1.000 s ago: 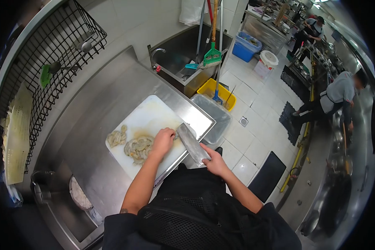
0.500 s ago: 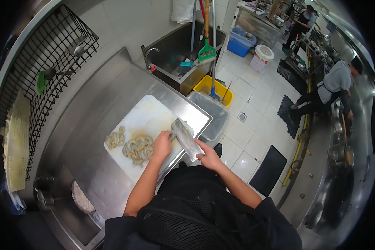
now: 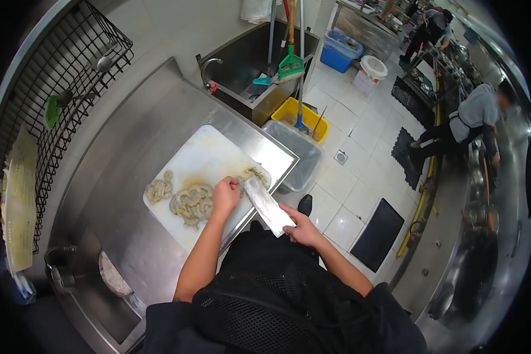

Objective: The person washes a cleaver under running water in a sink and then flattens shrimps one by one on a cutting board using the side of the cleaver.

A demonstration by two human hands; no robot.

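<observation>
My right hand (image 3: 302, 228) grips a broad cleaver (image 3: 269, 207) by its near end, its flat blade tilted over the right edge of the white cutting board (image 3: 209, 141). My left hand (image 3: 225, 196) is closed above the board, fingertips pinched on a small greyish shrimp (image 3: 241, 186) that is mostly hidden, close by the blade's far end. Left of that hand lies a pile of peeled shrimp (image 3: 192, 204), with a smaller shrimp pile (image 3: 159, 187) at the board's left corner. Greenish scraps (image 3: 253, 173) sit beyond the cleaver.
The board rests on a steel counter (image 3: 130, 153). Beyond it are a sink (image 3: 242, 56), a clear bin (image 3: 295, 150) and a yellow bucket (image 3: 289, 109) with mops. A wire rack (image 3: 71, 112) hangs at left. A co-worker (image 3: 475, 112) stands at the right-hand stoves.
The cleaver has tilted and drawn back slightly toward me, uncovering scraps at the board's far right corner. My left hand has shifted slightly left and up. The view has moved a little.
</observation>
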